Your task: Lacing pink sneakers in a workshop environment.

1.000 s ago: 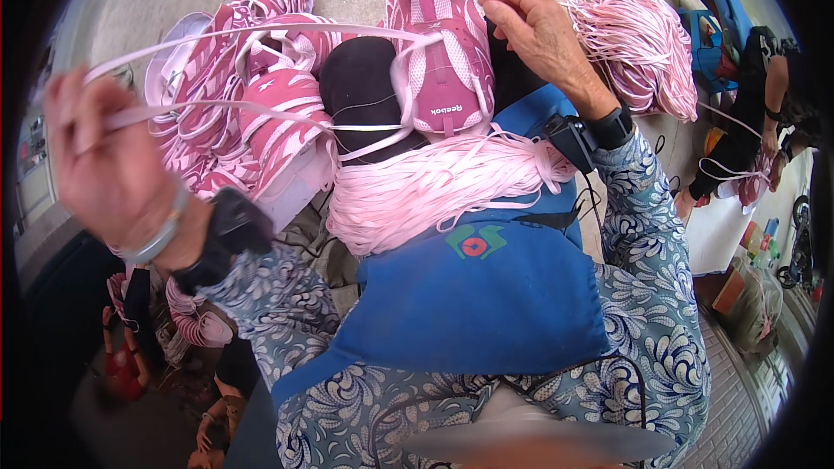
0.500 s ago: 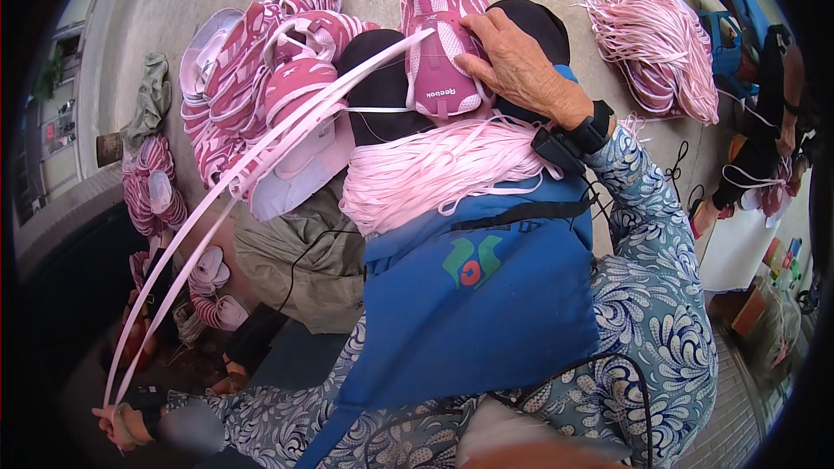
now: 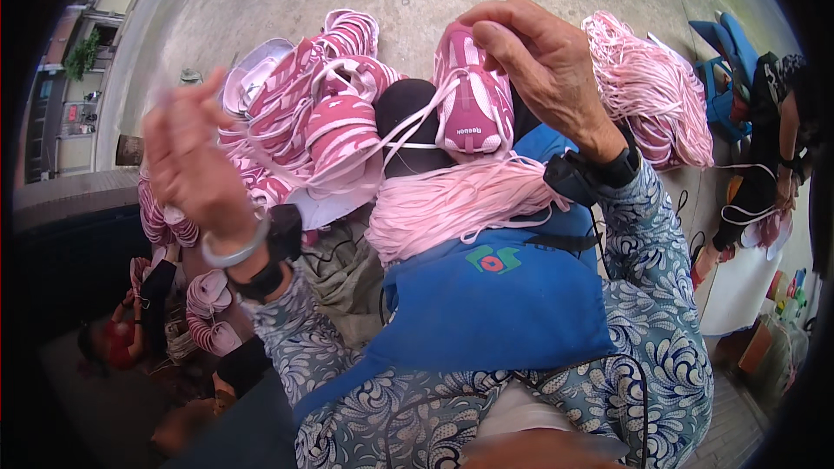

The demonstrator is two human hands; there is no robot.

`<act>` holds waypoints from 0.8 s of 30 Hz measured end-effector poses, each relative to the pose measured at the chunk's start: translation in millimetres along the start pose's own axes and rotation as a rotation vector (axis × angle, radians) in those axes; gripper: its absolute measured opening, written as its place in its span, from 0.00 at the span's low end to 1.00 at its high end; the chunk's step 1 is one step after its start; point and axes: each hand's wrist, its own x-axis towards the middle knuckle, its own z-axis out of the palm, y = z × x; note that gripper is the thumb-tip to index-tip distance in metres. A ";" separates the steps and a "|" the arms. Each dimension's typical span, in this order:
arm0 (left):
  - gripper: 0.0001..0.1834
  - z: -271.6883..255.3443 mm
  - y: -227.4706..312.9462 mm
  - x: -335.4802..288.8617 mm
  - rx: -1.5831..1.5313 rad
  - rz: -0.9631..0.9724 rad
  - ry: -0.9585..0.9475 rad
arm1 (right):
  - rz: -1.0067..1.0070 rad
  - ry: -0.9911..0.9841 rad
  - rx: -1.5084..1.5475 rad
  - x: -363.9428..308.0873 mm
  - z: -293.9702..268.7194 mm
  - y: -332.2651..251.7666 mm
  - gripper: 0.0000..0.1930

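Observation:
A pink and white shoe upper [image 3: 474,113] stands at my knees. Its pale pink shoelace [image 3: 423,118] comes out near the upper's top and trails left in a slack curve. My right hand [image 3: 547,65] is at the upper's far end, thumb and forefinger curled together; what lies between them is hidden. Off to the left my left hand [image 3: 195,156], with a bangle at the wrist, is raised and smeared by motion, so its grip is unclear. A thick bundle of pale pink laces [image 3: 460,208] lies across my lap over the blue apron [image 3: 504,304].
Stacked pink and white shoe uppers [image 3: 339,122] are just left of my knees. At the right lies another large heap of pink laces [image 3: 647,91]. A person [image 3: 777,139] sits beyond it, and another person [image 3: 122,339] is at the lower left.
My left hand has come back from the far lower left up beside the stacked uppers. The lace, formerly taut, now hangs slack. My right hand has lifted off the upper's face, fingers curling.

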 end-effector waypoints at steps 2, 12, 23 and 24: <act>0.10 55.2 3.5 -13.0 -0.057 -0.122 -0.220 | -0.035 0.042 0.048 -0.6 0.6 -7.5 0.08; 0.05 117.0 10.0 -6.6 0.023 0.116 -0.321 | -0.105 0.101 0.029 30.2 7.9 -14.4 0.13; 0.18 126.8 -2.4 -35.5 -0.463 -0.461 -0.446 | 0.028 0.015 0.152 17.5 0.8 -11.6 0.06; 0.17 127.1 -10.5 -37.1 -0.485 -0.486 -0.409 | 0.089 0.010 0.262 15.7 -1.1 -11.8 0.08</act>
